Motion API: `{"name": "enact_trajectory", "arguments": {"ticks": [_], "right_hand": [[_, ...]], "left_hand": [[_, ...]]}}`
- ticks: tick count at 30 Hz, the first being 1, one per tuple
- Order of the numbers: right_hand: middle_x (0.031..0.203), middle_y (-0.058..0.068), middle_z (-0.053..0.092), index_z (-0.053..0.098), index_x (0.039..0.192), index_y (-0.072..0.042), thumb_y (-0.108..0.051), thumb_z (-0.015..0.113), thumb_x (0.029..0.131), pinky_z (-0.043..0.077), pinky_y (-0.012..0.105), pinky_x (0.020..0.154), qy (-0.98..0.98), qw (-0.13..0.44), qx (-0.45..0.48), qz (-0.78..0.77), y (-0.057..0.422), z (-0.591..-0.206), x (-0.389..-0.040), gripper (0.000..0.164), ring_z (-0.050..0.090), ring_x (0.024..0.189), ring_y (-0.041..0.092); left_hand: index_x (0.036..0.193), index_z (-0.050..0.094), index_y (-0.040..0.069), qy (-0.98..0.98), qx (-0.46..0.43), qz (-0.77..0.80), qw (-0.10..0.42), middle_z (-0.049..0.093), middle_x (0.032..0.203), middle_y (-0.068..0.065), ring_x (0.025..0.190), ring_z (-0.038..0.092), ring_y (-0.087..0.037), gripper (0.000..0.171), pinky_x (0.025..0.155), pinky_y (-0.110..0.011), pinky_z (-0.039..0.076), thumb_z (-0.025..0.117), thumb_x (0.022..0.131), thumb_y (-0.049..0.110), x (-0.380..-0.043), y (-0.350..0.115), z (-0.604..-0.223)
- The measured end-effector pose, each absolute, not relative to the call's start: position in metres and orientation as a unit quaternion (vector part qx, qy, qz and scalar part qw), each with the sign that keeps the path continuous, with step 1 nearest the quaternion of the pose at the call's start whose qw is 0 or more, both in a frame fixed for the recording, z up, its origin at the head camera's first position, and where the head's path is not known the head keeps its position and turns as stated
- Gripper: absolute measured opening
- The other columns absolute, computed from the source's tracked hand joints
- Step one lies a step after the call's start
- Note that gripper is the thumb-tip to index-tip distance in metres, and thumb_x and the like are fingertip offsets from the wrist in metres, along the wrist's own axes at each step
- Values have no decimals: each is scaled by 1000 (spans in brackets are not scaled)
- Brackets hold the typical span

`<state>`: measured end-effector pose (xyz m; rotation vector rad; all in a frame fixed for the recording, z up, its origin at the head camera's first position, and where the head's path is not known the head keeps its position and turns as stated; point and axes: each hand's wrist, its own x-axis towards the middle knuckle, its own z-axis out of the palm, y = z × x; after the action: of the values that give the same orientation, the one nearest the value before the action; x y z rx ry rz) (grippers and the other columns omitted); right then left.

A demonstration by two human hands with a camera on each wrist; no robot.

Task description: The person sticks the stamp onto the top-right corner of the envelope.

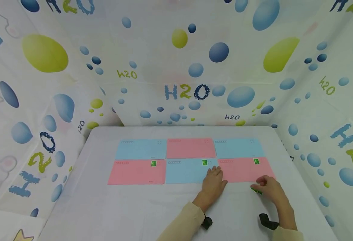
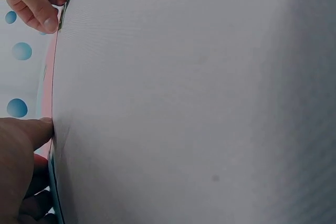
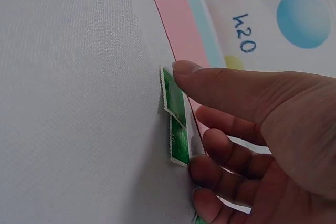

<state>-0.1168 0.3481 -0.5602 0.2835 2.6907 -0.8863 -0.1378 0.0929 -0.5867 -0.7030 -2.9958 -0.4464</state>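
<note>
Two rows of envelope-like pink and blue paper cards lie on the table. Green stamps sit near the upper right of the front-row cards: the left pink card [image 1: 134,175], the blue card [image 1: 182,175] and the right pink card [image 1: 239,170]. My left hand [image 1: 213,184] rests its extended fingers on the blue card's right end, near its seam with the right pink card. Just in front of that pink card, my right hand [image 1: 271,190] pinches a green stamp [image 3: 172,95] by its edge, fingers curled. A second stamp [image 3: 179,142] partly underlies it; another shows beneath the little finger.
Behind the front row lie a blue card [image 1: 141,149], a pink card [image 1: 190,149] and another blue card [image 1: 239,149]. A white cloth covers the table [image 1: 119,211]. Patterned curtains [image 1: 152,50] stand around its back and sides. Each wrist carries a black device.
</note>
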Motion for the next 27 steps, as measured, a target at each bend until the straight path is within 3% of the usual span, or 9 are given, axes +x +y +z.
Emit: {"name": "enact_trajectory", "arguments": {"ticks": [6, 18, 27], "right_hand": [[103, 15, 61, 60, 115, 6, -36, 79, 84, 49, 36, 74, 933, 153, 89, -312, 347, -564, -113, 55, 54, 92, 26], [87, 7, 60, 63, 98, 1, -20, 74, 89, 44, 31, 66, 936, 137, 78, -314, 342, -560, -113, 25, 53, 81, 21], [89, 8, 64, 62, 104, 3, -26, 65, 98, 47, 26, 62, 924, 123, 83, -352, 350, -560, -110, 29, 55, 77, 16]], "left_hand": [[137, 60, 6, -963, -230, -141, 2, 56, 149, -5, 142, 49, -20, 47, 119, -33, 39, 57, 102, 36, -136, 91, -586], [135, 61, 7, -962, -238, -128, 18, 56, 148, -4, 141, 50, -20, 46, 118, -33, 39, 56, 102, 37, -139, 90, -591], [135, 61, 6, -961, -238, -142, 16, 57, 147, -6, 141, 50, -20, 46, 118, -34, 40, 57, 102, 36, -139, 89, -588]]}}
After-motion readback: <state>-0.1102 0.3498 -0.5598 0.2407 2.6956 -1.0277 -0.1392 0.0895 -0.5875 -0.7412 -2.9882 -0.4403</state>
